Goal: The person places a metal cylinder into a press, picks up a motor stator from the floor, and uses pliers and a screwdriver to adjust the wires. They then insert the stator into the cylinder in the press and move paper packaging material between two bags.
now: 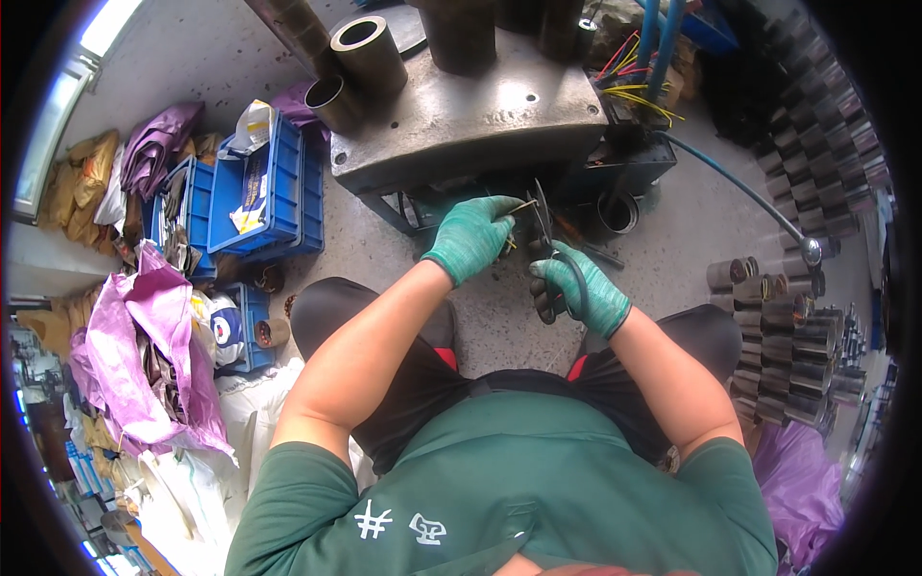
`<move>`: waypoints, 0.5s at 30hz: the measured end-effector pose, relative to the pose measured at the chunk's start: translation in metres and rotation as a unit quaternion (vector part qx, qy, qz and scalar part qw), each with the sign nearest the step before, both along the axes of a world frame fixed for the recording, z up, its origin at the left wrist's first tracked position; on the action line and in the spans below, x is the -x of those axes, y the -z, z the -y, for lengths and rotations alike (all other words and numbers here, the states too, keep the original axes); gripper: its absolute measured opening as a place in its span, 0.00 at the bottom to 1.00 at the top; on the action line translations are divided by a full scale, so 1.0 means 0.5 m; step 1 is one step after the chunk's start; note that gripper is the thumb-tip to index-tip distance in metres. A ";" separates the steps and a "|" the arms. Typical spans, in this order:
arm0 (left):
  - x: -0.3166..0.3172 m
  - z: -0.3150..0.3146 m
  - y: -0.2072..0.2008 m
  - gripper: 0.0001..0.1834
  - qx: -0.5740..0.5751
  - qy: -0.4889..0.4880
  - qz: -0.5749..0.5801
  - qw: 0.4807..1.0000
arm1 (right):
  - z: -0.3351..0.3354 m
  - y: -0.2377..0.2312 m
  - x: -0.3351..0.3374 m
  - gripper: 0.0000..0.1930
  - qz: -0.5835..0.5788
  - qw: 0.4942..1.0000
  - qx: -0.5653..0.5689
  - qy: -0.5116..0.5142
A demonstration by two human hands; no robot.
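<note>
Before the metal bench (471, 120), the left hand (471, 240) pinches a thin yellowish strip (522, 205), seemingly to steady it near the scissors (544, 219), which the right hand (599, 298) clasps around the handles (581, 293).

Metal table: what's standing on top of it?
Two open metal tubes and dark posts stand on the metal table. The surface beneath them is covered and can't be seen.

Near the front edge of the metal table (471, 117), the left hand (471, 237) pinches a thin strip (523, 205); the right hand (588, 290) grips scissors (544, 217).
</note>
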State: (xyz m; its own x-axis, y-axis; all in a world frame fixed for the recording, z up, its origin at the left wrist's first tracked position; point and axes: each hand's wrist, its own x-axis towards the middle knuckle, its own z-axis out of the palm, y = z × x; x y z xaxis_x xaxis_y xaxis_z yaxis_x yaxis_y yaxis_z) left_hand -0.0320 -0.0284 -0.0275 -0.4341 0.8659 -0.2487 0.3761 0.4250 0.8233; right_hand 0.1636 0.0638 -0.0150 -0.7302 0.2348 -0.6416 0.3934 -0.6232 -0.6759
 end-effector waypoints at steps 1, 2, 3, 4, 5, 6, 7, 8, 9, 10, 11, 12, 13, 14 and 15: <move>-0.001 0.000 -0.003 0.21 0.001 0.001 0.000 1.000 | -0.002 0.000 -0.002 0.28 0.001 1.000 0.003 -0.014; -0.003 -0.001 -0.006 0.21 0.000 -0.004 0.032 0.999 | -0.003 0.000 -0.004 0.27 0.002 1.000 0.006 -0.027; -0.002 0.001 -0.007 0.21 -0.001 -0.011 0.064 0.998 | -0.001 -0.003 -0.004 0.27 0.002 1.000 0.006 -0.028; 0.000 0.002 -0.002 0.21 -0.001 -0.011 0.064 0.998 | 0.001 -0.007 -0.004 0.25 0.004 0.999 -0.012 -0.048; 0.004 0.002 0.007 0.21 -0.012 -0.002 0.047 0.999 | 0.004 -0.011 -0.004 0.23 0.006 0.997 -0.029 -0.068; 0.003 0.001 0.006 0.21 -0.023 0.009 0.030 0.999 | 0.004 -0.014 -0.005 0.23 0.007 0.997 -0.029 -0.066; 0.001 0.000 0.005 0.21 -0.022 0.011 0.031 0.999 | 0.002 -0.016 -0.005 0.22 0.000 0.999 -0.023 -0.045; 0.000 -0.001 0.003 0.21 -0.017 0.007 0.022 1.000 | 0.000 -0.017 -0.004 0.21 -0.007 1.000 -0.017 -0.024; -0.001 -0.001 -0.001 0.21 -0.011 0.003 0.012 1.000 | -0.004 -0.012 -0.004 0.19 -0.008 0.999 -0.029 -0.014; 0.000 0.000 0.005 0.21 -0.011 0.003 0.013 1.000 | -0.008 -0.014 -0.003 0.19 -0.008 0.999 -0.029 -0.013; 0.003 0.001 0.014 0.21 -0.015 0.008 -0.001 1.000 | -0.012 -0.017 -0.002 0.18 0.000 0.999 -0.037 -0.023; 0.003 0.000 0.014 0.21 -0.018 0.014 -0.015 1.000 | -0.015 -0.019 -0.003 0.17 0.008 0.998 -0.046 -0.033; 0.004 0.000 0.013 0.21 -0.018 0.015 -0.015 1.000 | -0.017 -0.011 -0.003 0.22 0.008 0.998 -0.049 -0.037; 0.005 0.000 0.013 0.21 -0.007 0.017 -0.003 1.000 | -0.017 -0.013 -0.004 0.22 0.008 0.998 -0.049 -0.036; 0.003 0.000 0.005 0.21 0.004 0.018 0.008 1.000 | -0.015 -0.015 -0.005 0.21 0.004 0.999 -0.040 -0.033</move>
